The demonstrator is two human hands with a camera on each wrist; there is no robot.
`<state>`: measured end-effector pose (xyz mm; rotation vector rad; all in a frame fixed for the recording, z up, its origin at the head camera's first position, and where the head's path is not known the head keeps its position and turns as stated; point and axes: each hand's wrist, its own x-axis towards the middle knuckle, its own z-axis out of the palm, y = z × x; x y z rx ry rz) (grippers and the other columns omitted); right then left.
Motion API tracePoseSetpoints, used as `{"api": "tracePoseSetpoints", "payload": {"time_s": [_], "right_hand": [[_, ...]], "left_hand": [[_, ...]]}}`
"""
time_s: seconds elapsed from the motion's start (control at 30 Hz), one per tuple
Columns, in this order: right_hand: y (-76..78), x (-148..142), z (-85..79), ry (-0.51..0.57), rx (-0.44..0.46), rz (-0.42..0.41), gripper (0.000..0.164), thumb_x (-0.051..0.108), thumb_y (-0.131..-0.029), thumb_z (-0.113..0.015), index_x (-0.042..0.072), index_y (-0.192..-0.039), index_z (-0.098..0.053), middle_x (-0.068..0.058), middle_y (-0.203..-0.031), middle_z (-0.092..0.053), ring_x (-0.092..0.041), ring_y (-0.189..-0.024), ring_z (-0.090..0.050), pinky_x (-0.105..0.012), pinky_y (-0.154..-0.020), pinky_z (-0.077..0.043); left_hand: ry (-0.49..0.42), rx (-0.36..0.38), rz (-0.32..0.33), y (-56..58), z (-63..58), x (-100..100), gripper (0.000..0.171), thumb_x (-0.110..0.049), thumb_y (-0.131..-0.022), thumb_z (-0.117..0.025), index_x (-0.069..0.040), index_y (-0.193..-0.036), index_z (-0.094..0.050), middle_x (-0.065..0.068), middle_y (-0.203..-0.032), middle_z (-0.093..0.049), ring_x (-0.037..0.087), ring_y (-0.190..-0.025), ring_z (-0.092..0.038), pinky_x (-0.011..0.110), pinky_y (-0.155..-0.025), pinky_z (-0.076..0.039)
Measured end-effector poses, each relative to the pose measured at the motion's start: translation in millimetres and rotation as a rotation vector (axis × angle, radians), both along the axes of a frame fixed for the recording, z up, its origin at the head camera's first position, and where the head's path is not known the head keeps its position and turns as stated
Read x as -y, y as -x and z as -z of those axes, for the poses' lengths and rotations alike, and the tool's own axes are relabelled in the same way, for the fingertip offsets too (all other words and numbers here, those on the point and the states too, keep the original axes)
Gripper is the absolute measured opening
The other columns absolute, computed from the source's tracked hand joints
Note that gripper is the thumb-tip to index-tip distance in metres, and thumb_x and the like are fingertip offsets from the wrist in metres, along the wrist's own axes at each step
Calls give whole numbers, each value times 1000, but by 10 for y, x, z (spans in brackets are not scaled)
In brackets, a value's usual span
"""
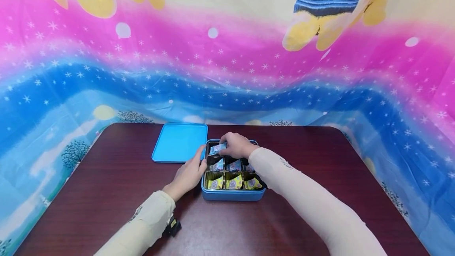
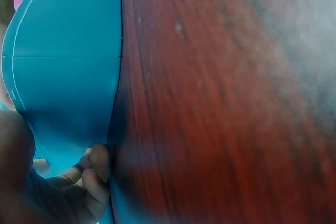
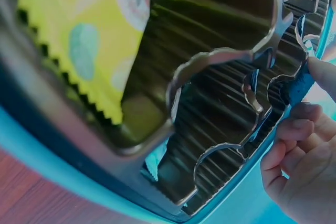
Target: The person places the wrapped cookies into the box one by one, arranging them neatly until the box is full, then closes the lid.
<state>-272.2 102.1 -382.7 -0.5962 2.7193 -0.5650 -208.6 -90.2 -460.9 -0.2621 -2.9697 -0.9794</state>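
A blue box [image 1: 232, 196] with a metallic divided tray stands on the table. My right hand [image 1: 236, 145] reaches over it and pinches a small blue wrapped candy [image 1: 215, 149] at the back-left compartment; the same candy [image 3: 300, 85] shows between thumb and fingers in the right wrist view. My left hand [image 1: 188, 173] lies along the box's left side, its fingers [image 2: 97, 169] touching the outer wall. Yellow wrapped candies [image 1: 234, 182] sit in the front row, blue-purple ones [image 1: 234, 165] in the middle row. My right hand and forearm hide the back-right compartments.
A flat light-blue lid [image 1: 180, 143] lies at the back left, close to the box. The dark red-brown table [image 1: 117, 169] has rounded far corners. Behind it hangs a colourful printed cloth [image 1: 227, 70]. A black strap piece [image 1: 173, 225] hangs by the left sleeve.
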Motion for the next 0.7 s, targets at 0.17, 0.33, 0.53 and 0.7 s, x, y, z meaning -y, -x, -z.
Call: {"api": "tracePoseSetpoints", "payload": {"time_s": [0.17, 0.33, 0.53, 0.7], "right_hand": [[11, 25, -2, -38, -30, -8, 40, 28, -96, -70, 11, -132, -66, -3, -91, -73, -13, -71, -63, -30, -65, -49], [15, 50, -12, -80, -31, -1, 42, 30, -96, -69, 11, -134, -66, -5, -102, -75, -13, -75, -65, -36, -77, -54], [12, 92, -3, -104, -25, 7, 38, 30, -97, -68, 12, -131, -68, -4, -100, -75, -14, -71, -62, -33, -73, -50], [-11, 134, 4, -112, -28, 2, 35, 29, -97, -67, 12, -128, -70, -5, -107, -76, -15, -71, -63, -33, -71, -51]], "left_hand": [[-4, 12, 0, 4, -1, -7, 59, -31, -106, -43, -25, -162, -23, 11, -92, -64, 18, -58, -49, 34, -51, -36], [-6, 18, 0, -4, -18, -13, 59, -31, -106, -43, -25, -162, -23, 9, -89, -63, 18, -58, -48, 34, -51, -36], [2, 14, -2, -12, -36, -11, 59, -31, -106, -43, -25, -161, -24, 13, -99, -67, 19, -58, -49, 34, -52, -37], [6, 18, 8, -18, -36, 4, 58, -32, -106, -40, -28, -161, -22, 8, -81, -59, 19, -58, -48, 34, -52, -36]]}}
